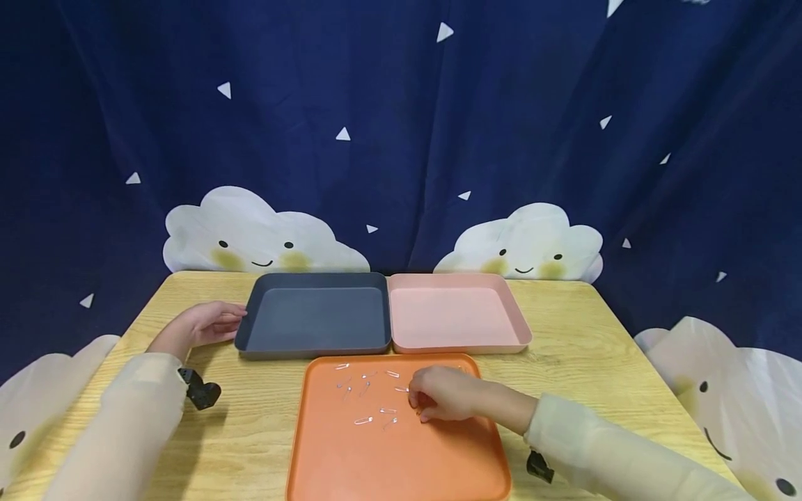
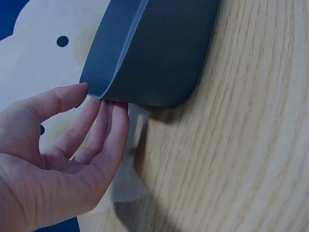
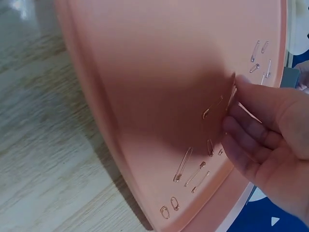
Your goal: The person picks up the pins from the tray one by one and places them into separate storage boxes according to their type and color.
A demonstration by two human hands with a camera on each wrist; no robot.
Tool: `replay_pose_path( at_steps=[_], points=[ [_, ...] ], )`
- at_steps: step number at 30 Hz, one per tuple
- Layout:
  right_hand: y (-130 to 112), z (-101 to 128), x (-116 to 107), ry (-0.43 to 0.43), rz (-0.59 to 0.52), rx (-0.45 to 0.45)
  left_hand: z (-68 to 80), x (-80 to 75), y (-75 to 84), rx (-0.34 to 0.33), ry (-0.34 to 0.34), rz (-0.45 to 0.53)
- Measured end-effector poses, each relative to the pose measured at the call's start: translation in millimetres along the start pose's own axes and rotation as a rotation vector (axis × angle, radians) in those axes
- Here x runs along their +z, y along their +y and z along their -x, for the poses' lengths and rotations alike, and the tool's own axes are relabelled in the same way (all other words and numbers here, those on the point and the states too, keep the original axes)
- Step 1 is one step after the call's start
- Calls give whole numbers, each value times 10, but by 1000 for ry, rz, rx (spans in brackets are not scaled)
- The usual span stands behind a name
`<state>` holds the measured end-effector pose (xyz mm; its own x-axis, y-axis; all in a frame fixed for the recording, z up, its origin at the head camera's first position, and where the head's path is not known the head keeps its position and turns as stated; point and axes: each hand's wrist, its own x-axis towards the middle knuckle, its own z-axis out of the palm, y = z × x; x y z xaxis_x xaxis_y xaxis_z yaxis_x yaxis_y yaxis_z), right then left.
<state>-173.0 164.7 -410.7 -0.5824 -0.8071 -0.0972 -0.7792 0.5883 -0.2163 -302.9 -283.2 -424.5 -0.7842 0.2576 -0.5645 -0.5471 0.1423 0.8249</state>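
Nearest us: orange tray (image 1: 401, 459) on bench (image 1: 250, 431), safety pins (image 1: 366, 396) scattered across its far half. Our right hand (image 1: 447, 395) rests among them, fingers curled, pinching one pin (image 3: 231, 99). Farther: our left hand (image 1: 207, 323), fingers relaxed and spread, touches dark grey tray (image 1: 316, 316) corner. Pink tray (image 1: 454, 313) beside it.

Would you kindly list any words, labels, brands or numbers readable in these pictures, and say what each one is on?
There are none to read.
Grey tray, pink tray and orange tray: plain, no print or label.
Safety pins: too small to show any marking.
Curtain: only white triangles and smiling clouds, no letters or numbers.
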Motion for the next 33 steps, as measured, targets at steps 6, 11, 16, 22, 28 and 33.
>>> replay_pose_path(
  at_steps=[6, 11, 16, 22, 28, 33],
  points=[
    [-11, -33, 18, -21, -5, 39, 9, 35, -4, -18, 19, -33],
    [-43, -26, 31, -28, -25, 63, 16, 54, 1, -14, 30, -42],
    [-111, -8, 67, 0, 70, 56, 14, 53, 1, -12, 28, -49],
    [-194, 5, 96, 18, 106, 74, 5, 46, -10, -8, 42, -51],
    [-257, -9, 49, 28, -129, 81, 9, 45, -5, 1, 52, -44],
    [-278, -64, -36, -5, -439, 145, 22, 49, 9, 16, 57, -40]
  ],
)
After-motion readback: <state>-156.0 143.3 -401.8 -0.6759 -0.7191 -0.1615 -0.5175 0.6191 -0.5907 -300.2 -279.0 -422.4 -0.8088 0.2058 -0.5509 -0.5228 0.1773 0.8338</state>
